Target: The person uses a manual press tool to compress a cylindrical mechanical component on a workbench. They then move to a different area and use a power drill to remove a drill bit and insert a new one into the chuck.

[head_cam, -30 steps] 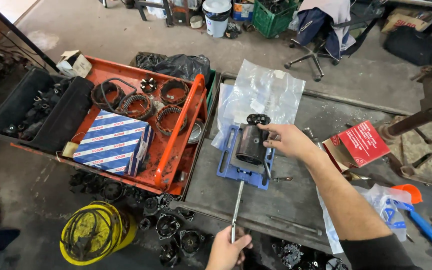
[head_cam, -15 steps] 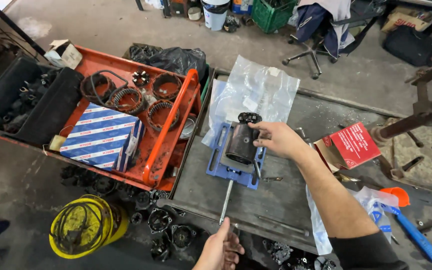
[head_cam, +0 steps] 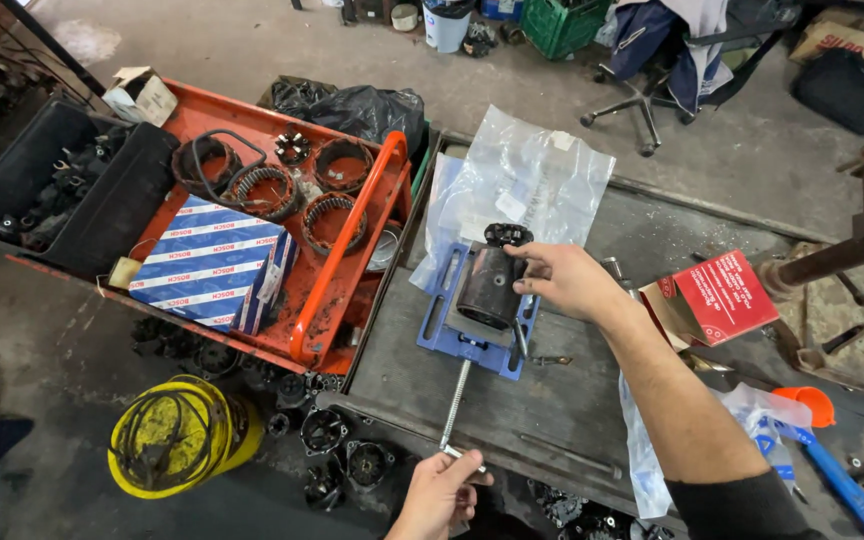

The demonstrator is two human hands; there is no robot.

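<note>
Steadying black cylinder (head_cam: 490,287) in blue vise (head_cam: 442,335), bench edge close.

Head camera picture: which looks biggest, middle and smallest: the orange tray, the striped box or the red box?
1. Orange tray, biggest by far.
2. Striped box, lying in the tray.
3. Red box, smallest.
All sit about equally far away, so the order seems sure.

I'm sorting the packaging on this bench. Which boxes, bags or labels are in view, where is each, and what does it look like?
Blue and white striped box: flat rectangle, lying in the orange tray.
Red box: small, open flap, on the bench beyond the right hand.
Clear plastic bag: crumpled, small white label, behind the blue vise.
Small white carton: open, on the floor at the tray's far corner.
Second clear bag: right bench edge.
</note>
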